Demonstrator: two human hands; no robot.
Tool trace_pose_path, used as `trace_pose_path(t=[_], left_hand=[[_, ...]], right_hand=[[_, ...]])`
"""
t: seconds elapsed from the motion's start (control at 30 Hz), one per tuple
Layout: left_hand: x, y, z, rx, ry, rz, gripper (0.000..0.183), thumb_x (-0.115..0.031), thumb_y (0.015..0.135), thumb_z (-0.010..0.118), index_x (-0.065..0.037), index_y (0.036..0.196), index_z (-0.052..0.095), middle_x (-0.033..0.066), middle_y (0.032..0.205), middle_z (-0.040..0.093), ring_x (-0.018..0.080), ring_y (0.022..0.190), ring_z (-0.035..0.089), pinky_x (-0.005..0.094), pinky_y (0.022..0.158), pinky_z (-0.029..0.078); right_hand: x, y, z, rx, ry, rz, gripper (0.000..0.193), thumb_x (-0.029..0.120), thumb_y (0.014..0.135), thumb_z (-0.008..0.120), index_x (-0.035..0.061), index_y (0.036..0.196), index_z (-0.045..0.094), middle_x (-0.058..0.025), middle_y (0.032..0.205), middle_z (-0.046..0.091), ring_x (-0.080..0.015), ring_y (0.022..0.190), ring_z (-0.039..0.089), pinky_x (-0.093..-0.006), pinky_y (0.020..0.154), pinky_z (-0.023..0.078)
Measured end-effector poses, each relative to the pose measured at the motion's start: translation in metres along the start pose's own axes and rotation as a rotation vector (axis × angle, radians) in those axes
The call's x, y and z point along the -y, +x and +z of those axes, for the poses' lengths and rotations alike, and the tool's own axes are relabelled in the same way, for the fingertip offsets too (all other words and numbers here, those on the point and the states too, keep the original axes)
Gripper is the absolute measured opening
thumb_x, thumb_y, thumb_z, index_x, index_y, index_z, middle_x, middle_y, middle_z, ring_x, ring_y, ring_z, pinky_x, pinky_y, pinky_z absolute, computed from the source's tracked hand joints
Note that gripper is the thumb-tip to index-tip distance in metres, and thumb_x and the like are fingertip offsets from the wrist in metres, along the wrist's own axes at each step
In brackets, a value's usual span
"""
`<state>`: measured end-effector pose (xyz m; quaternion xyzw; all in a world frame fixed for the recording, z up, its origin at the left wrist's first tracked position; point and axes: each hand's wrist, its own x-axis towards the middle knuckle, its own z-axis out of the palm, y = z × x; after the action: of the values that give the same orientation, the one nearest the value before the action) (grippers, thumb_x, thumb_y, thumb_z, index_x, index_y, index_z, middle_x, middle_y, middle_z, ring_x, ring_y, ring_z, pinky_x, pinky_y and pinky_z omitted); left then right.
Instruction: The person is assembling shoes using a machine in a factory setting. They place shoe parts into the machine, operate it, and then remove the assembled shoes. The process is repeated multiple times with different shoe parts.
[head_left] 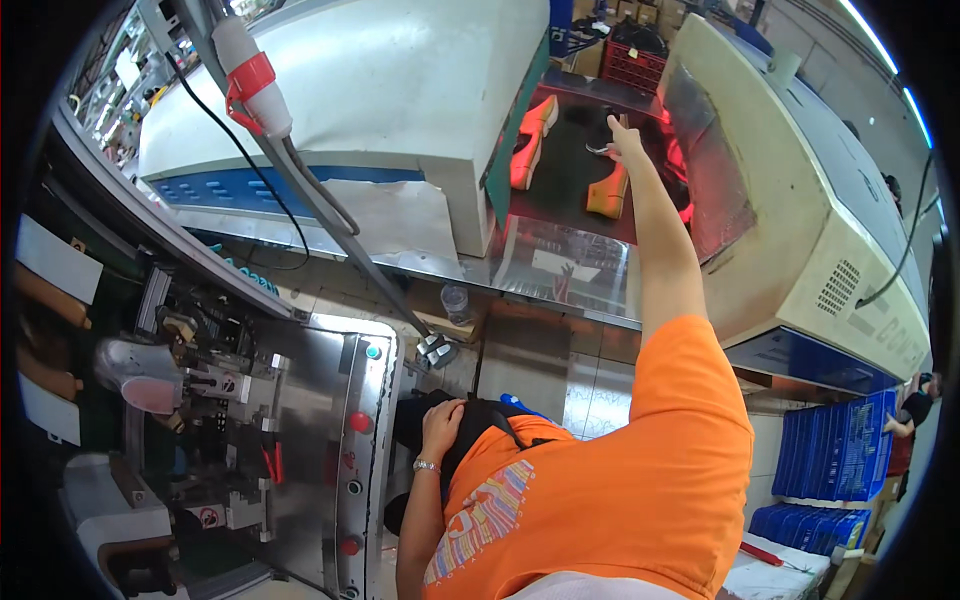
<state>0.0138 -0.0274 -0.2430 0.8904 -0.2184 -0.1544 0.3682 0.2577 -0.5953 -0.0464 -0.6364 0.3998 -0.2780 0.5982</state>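
Note:
My right arm stretches far forward over a dark conveyor belt (562, 195) that runs between two cream machine housings. My right hand (625, 143) has its fingers curled together at a small dark thing with a pale curved edge; its kind is too unclear to tell. Just below that hand lies an orange shoe part (607, 193). Further left on the belt, a second orange shoe (536, 140) with a pale edge glows in red light. Lying on the dark cloth at my waist, my left hand (441, 430) holds nothing, its fingers laid flat.
A metal press (345, 340) with red buttons and clamps stands at left. A grey pole (330, 225) with a white-and-red plug slants across the cream housing (380, 80). The other housing (800, 200) is at right. Blue crates (835, 447) are stacked behind, near another person. A clear cup (455, 303) sits below the belt.

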Motion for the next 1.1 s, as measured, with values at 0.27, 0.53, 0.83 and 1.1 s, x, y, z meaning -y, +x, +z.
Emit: trace_pose_path(t=[0.27, 0.53, 0.83, 1.1], left_hand=[[0.003, -0.031, -0.005, -0.195, 0.105, -0.114, 0.029, -0.024, 0.089, 0.046, -0.005, 0.103, 0.063, 0.0111, 0.109, 0.061, 0.0267, 0.105, 0.055, 0.0391, 0.092, 0.041], [-0.013, -0.052, -0.011, -0.243, 0.032, -0.039, 0.027, -0.02, 0.087, 0.051, -0.003, 0.104, 0.062, 0.0149, 0.109, 0.06, 0.0282, 0.103, 0.057, 0.0358, 0.086, 0.046], [0.0, -0.047, -0.022, -0.235, 0.148, -0.155, 0.022, -0.02, 0.086, 0.052, -0.006, 0.099, 0.063, 0.0133, 0.103, 0.062, 0.0299, 0.09, 0.06, 0.0363, 0.077, 0.048], [0.002, -0.024, -0.014, -0.153, 0.296, -0.204, 0.014, -0.021, 0.083, 0.057, -0.007, 0.081, 0.056, 0.0125, 0.083, 0.057, 0.0335, 0.076, 0.058, 0.0423, 0.066, 0.047]], right_hand=[[-0.178, -0.084, 0.043, 0.445, -0.212, -0.282, 0.044, 0.003, 0.074, 0.062, 0.0001, 0.115, 0.047, -0.0078, 0.073, 0.057, -0.0142, 0.058, 0.054, -0.0292, 0.05, 0.044], [-0.254, -0.283, 0.027, 0.956, -0.139, -0.019, 0.021, 0.001, 0.075, 0.06, -0.003, 0.095, 0.062, -0.0054, 0.075, 0.061, -0.0117, 0.067, 0.056, -0.0264, 0.062, 0.047], [-0.255, -0.359, 0.062, 1.192, -0.294, -0.318, 0.024, 0.007, 0.075, 0.059, 0.003, 0.098, 0.062, -0.0117, 0.088, 0.065, -0.0193, 0.081, 0.062, -0.0319, 0.073, 0.048], [-0.177, -0.355, 0.204, 0.708, -0.038, -0.473, 0.021, 0.018, 0.078, 0.059, 0.0055, 0.095, 0.06, -0.012, 0.09, 0.059, -0.0255, 0.081, 0.06, -0.0341, 0.071, 0.047]])
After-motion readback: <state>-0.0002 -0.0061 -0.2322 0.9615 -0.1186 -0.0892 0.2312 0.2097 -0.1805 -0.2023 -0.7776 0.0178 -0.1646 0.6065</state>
